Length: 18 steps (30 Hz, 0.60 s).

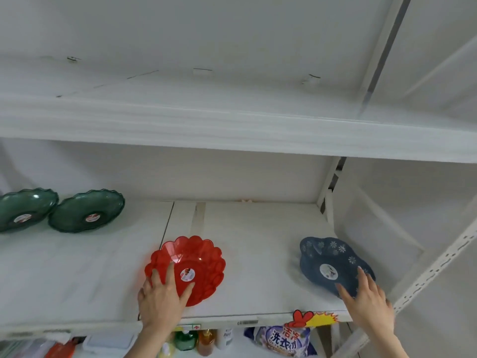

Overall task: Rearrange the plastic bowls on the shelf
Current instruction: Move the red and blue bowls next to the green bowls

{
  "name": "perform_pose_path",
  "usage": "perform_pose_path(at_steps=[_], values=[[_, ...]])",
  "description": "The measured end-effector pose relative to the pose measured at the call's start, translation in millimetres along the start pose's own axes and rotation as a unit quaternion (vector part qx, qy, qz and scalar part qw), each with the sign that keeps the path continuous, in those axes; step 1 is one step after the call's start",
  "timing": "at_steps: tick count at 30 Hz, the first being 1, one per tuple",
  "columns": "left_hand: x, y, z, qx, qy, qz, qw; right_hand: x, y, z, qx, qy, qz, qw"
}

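A red scalloped plastic bowl (pixel 198 262) lies on the white shelf (pixel 258 254) near its front edge. My left hand (pixel 161 298) rests on its near left rim, fingers spread into the bowl. At the right end sits a dark blue flower-patterned bowl (pixel 330 262). My right hand (pixel 366 298) touches its near right rim with fingers extended. Two green bowls (pixel 87 211) (pixel 23 209) stand side by side at the back left.
An upper shelf (pixel 232 130) overhangs the bowls. A perforated white upright (pixel 438 267) borders the right side. Below the shelf edge are bottles (pixel 204 342) and a detergent bag (pixel 284 339). A yellow and red price sticker (pixel 315 317) hangs on the front edge.
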State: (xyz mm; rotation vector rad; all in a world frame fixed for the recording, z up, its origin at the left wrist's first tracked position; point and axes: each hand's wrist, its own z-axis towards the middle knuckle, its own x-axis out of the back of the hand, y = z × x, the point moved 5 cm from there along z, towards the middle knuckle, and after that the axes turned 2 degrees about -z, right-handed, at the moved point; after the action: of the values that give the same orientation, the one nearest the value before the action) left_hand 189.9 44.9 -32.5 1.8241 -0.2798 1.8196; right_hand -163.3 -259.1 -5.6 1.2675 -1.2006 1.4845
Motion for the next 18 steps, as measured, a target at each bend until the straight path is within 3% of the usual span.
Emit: perform_pose_path(at_steps=[8,11,18], values=[[-36,-7,9,0.118,0.021,-0.046,0.992,-66,60,76,-0.107,-0.038,0.081,0.990],[-43,-15,14,0.153,0.023,-0.080,0.985,-98,73,96,-0.124,-0.053,0.100,0.986],[-58,-41,11,0.254,-0.015,-0.187,0.949,-97,65,88,-0.140,-0.068,0.192,0.969]])
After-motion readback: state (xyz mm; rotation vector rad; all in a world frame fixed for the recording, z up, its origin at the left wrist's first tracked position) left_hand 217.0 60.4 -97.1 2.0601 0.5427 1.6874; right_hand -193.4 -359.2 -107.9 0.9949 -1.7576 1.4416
